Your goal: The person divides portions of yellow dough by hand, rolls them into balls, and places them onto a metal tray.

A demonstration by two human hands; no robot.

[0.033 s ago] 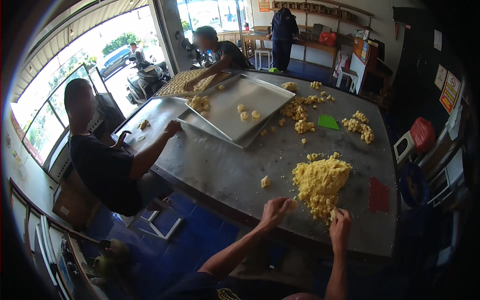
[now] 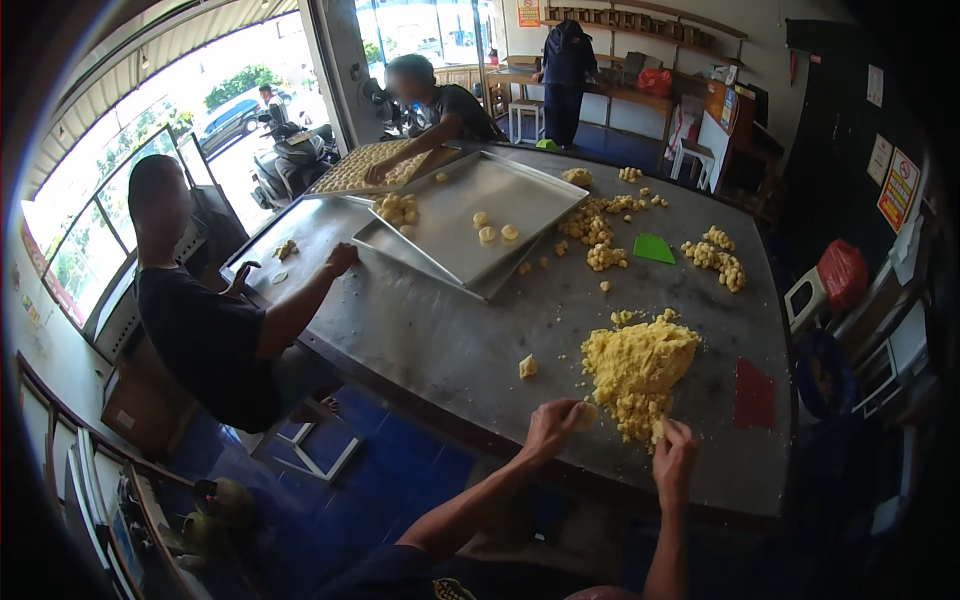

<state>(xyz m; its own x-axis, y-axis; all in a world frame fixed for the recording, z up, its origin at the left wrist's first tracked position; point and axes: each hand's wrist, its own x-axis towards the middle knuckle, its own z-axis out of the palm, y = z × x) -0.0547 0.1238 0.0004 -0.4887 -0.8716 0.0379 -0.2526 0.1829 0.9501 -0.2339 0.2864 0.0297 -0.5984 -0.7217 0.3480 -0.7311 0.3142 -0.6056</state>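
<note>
A heap of crumbly yellow dough (image 2: 640,362) lies on the steel table (image 2: 450,350) in front of me. My left hand (image 2: 550,430) pinches a small lump of dough (image 2: 586,414) at the heap's near left edge. At the heap's near right edge, my right hand (image 2: 676,458) holds another small bit of dough (image 2: 657,431) at its fingertips. A single loose dough piece (image 2: 527,367) sits to the left of the heap.
Large metal trays (image 2: 470,215) hold a few dough balls. Dough clumps (image 2: 600,235), a green scraper (image 2: 654,249) and a red scraper (image 2: 753,393) lie around. A seated person (image 2: 205,330) and another person (image 2: 440,100) work at the table's left and far sides.
</note>
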